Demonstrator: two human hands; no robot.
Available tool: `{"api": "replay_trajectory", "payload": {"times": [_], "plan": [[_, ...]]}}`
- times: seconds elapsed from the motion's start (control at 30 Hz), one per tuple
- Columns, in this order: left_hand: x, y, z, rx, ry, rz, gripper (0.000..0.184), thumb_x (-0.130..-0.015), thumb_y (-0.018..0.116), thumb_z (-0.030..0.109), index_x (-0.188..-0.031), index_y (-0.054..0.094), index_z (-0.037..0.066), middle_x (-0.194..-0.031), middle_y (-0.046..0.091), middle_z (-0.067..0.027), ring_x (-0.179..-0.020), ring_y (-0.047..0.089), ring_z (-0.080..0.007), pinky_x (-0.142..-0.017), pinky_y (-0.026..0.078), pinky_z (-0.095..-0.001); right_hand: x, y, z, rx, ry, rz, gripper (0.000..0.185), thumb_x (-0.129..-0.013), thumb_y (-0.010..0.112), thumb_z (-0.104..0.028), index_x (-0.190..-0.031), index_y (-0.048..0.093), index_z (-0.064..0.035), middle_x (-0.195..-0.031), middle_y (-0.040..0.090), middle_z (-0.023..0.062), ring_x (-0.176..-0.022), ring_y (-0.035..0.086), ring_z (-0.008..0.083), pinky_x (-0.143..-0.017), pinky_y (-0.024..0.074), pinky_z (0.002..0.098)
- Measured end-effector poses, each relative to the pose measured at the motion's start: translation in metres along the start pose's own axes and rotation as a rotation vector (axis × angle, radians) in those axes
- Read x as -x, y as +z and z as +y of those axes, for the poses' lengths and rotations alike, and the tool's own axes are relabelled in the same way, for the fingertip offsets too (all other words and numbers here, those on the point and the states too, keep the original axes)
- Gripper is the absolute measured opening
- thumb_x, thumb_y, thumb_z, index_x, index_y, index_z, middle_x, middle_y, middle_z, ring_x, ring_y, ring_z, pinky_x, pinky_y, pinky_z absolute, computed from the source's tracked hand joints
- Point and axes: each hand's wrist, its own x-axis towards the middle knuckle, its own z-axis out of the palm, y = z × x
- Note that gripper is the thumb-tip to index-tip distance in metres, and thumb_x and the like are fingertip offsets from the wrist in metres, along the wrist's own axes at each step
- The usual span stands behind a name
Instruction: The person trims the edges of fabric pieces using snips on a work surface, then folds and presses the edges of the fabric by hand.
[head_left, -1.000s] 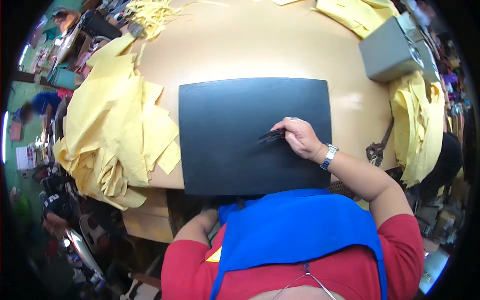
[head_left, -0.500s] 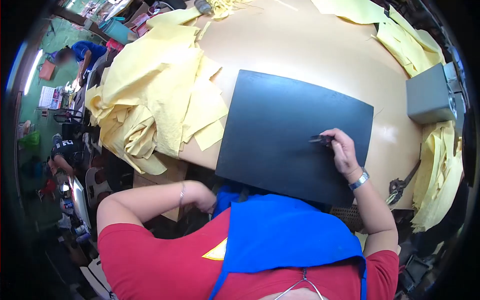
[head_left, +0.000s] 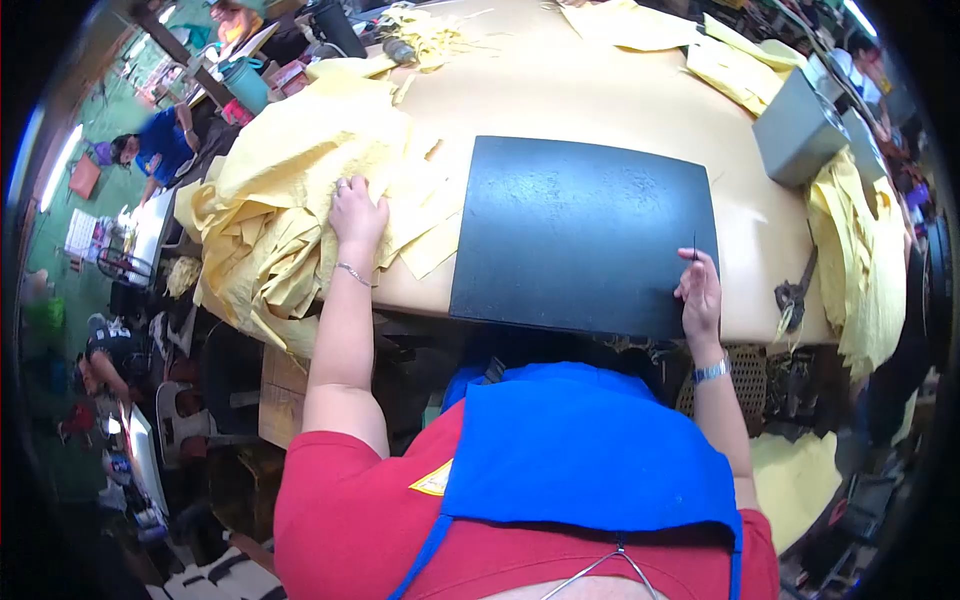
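My left hand (head_left: 358,215) rests on the pile of yellow cloth pieces (head_left: 290,150) at the left of the table, its fingers bent against the cloth. Near the right edge of the black board (head_left: 580,240), my right hand (head_left: 700,290) has its fingers curled round a small dark tool (head_left: 695,246), of which only a thin tip shows. The board lies flat on the table in front of the blue apron.
On the tan table (head_left: 500,90), a grey box (head_left: 800,130) stands at the right beside hanging yellow cloth (head_left: 860,260). Dark scissors (head_left: 793,300) lie near the right edge. More yellow cloth (head_left: 630,22) is at the back. People sit at the far left.
My left hand has come up from beside the apron onto the yellow pile. My right hand has turned more upright near the board's right edge, still with the dark tool. The view has shifted.
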Motion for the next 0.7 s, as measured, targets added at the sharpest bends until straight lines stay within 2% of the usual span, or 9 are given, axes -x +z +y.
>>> {"api": "replay_trajectory", "payload": {"times": [0.13,0.23,0.33,0.4,0.47,0.5,0.57,0.63,0.7], "plan": [[-0.002,0.013,-0.016,0.333,-0.047,0.025,0.023,-0.088,0.061,0.024,-0.091,0.058,0.002,-0.093,0.062,-0.0185,-0.089,0.062,-0.0339,-0.076,0.05,-0.046,-0.005,0.002,0.007,-0.108,0.03,0.038,0.045,-0.1,0.047,-0.047,-0.119,0.055,-0.0067,-0.07,0.042,-0.0066,-0.06,0.039,0.0024,-0.056,0.0395,0.0188],[0.0,0.015,-0.005,0.666,-0.109,0.092,0.023,-0.094,0.055,0.024,-0.094,0.055,0.001,-0.086,0.06,-0.0163,-0.082,0.06,-0.0277,-0.074,0.048,-0.0414,-0.003,0.007,-0.004,0.162,-0.023,0.025,0.038,-0.1,0.051,-0.041,-0.121,0.054,-0.0095,-0.071,0.042,-0.0071,-0.059,0.039,0.0018,-0.057,0.0412,0.019],[0.01,-0.013,0.03,1.057,-0.115,0.016,0.021,-0.099,0.051,0.022,-0.101,0.053,0.002,-0.09,0.057,-0.0104,-0.082,0.055,-0.0193,-0.076,0.047,-0.0347,-0.012,0.02,-0.01,-0.064,0.109,0.082,0.022,-0.102,0.05,-0.027,-0.117,0.052,-0.0103,-0.072,0.043,-0.0063,-0.062,0.042,0.0038,-0.059,0.0444,0.0208],[0.01,-0.019,0.067,1.295,-0.02,-0.027,0.019,-0.101,0.048,0.021,-0.106,0.052,0.002,-0.094,0.054,-0.0065,-0.085,0.051,-0.0147,-0.078,0.045,-0.0305,-0.019,0.05,-0.003,-0.249,0.023,0.128,0.01,-0.103,0.044,-0.014,-0.112,0.048,-0.0112,-0.082,0.05,-0.0004,-0.063,0.045,0.0055,-0.067,0.0495,0.0253],[0.019,-0.061,0.12,1.522,-0.049,-0.296,0.019,-0.103,0.045,0.02,-0.111,0.052,0.004,-0.1,0.052,-0.0041,-0.091,0.049,-0.0127,-0.084,0.042,-0.0261,-0.017,0.075,-0.007,-0.289,0.123,0.015,0.011,-0.099,0.046,-0.008,-0.108,0.048,-0.0116,-0.096,0.058,0.0037,-0.07,0.05,0.0069,-0.073,0.0533,0.027],[0.021,-0.046,0.144,1.757,-0.082,-0.468,0.021,-0.104,0.045,0.022,-0.113,0.053,0.005,-0.101,0.053,-0.004,-0.092,0.049,-0.0119,-0.084,0.043,-0.026,-0.015,0.092,-0.025,-0.316,0.202,-0.042,0.014,-0.096,0.057,-0.015,-0.106,0.048,-0.011,-0.099,0.059,0.0037,-0.074,0.052,0.0064,-0.073,0.0541,0.0284],[0.032,-0.06,0.187,1.793,-0.12,-0.827,0.025,-0.103,0.047,0.025,-0.121,0.051,0.008,-0.11,0.053,-0.0038,-0.091,0.054,-0.0128,-0.081,0.047,-0.0275,-0.013,0.123,-0.045,-0.166,0.144,-0.048,0.027,-0.088,0.069,-0.022,-0.099,0.049,-0.0095,-0.091,0.057,0.0019,-0.073,0.05,0.0066,-0.067,0.0502,0.0262],[0.036,-0.049,0.211,1.801,0.109,-1.155,0.033,-0.104,0.043,0.032,-0.125,0.05,0.007,-0.128,0.053,-0.0067,-0.112,0.057,-0.0189,-0.089,0.048,-0.0334,-0.019,0.124,-0.033,0.224,-0.082,-0.016,0.037,-0.081,0.078,-0.026,-0.092,0.049,-0.0077,-0.084,0.052,0.0003,-0.073,0.046,0.0072,-0.063,0.044,0.0246],[0.028,-0.026,0.212,1.614,0.431,-1.039,0.033,-0.103,0.045,0.03,-0.125,0.051,0.006,-0.134,0.052,-0.01,-0.12,0.056,-0.0262,-0.094,0.047,-0.0376,-0.027,0.109,-0.019,0.191,-0.014,0.01,0.034,-0.078,0.079,-0.019,-0.093,0.052,-0.0049,-0.083,0.052,0.0008,-0.074,0.046,0.009,-0.065,0.0441,0.0254]]}}
